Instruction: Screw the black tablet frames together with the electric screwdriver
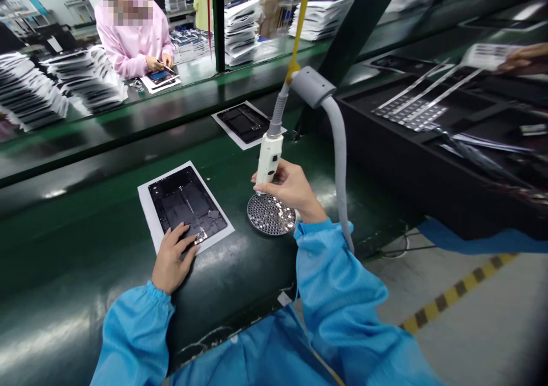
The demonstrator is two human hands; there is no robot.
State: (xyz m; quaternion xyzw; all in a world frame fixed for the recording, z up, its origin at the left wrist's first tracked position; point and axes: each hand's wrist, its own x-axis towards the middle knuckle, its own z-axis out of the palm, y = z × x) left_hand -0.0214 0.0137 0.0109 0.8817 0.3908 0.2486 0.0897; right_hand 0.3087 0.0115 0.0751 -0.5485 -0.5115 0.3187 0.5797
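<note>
My right hand (295, 187) grips the white body of an electric screwdriver (269, 156), which hangs upright from a yellow cord (302, 20). Its lower end is over a round perforated dish (270, 217) with many small shiny screws in it. My left hand (174, 258) rests, fingers spread, on the near edge of a black tablet housing (184, 203). That housing lies on a white sheet (149, 226) on the green bench. Small boards and a ribbon cable show inside it.
A second tablet housing (242, 122) lies on white paper farther back. A grey hose (338, 163) curves down beside my right arm. On the right, a black tray (385, 140) holds strips, with another person's hand (526, 57) there. Across the bench sits a person in pink (132, 37) among stacks (85, 77).
</note>
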